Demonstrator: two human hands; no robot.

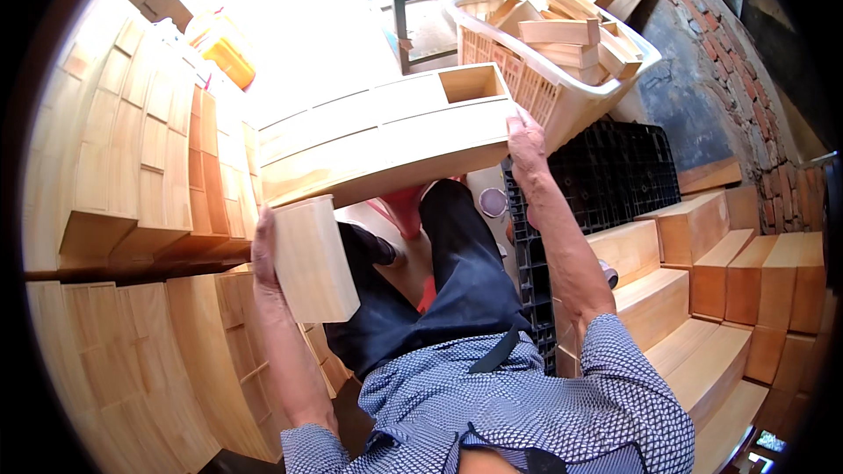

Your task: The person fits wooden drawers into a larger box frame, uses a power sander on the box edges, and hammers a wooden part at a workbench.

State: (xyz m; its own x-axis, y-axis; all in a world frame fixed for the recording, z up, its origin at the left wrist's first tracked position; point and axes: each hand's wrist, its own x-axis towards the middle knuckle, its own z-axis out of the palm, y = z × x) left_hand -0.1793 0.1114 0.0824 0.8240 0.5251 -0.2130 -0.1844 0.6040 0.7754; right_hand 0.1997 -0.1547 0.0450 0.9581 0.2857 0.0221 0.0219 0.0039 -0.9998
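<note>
A long pale wooden drawer cabinet (386, 145) lies across in front of my knees, its drawer fronts facing up. At its right end one compartment (474, 85) stands open with no drawer in it. My right hand (527, 145) is closed on that right end, thumb near the top edge. In my left hand (265, 250) is a small wooden drawer (313, 263), gripped along its left side. This drawer is just below the cabinet's left end; whether the two touch I cannot tell. The left fingers are partly hidden behind it.
A white plastic basket (562, 110) full of loose wooden drawers stands beyond my right hand. Stacked cabinets (132, 123) line the left; more wooden boxes (654, 298) are piled at the right, beside a black plastic pallet (615, 162). An orange container (230, 61) sits far left.
</note>
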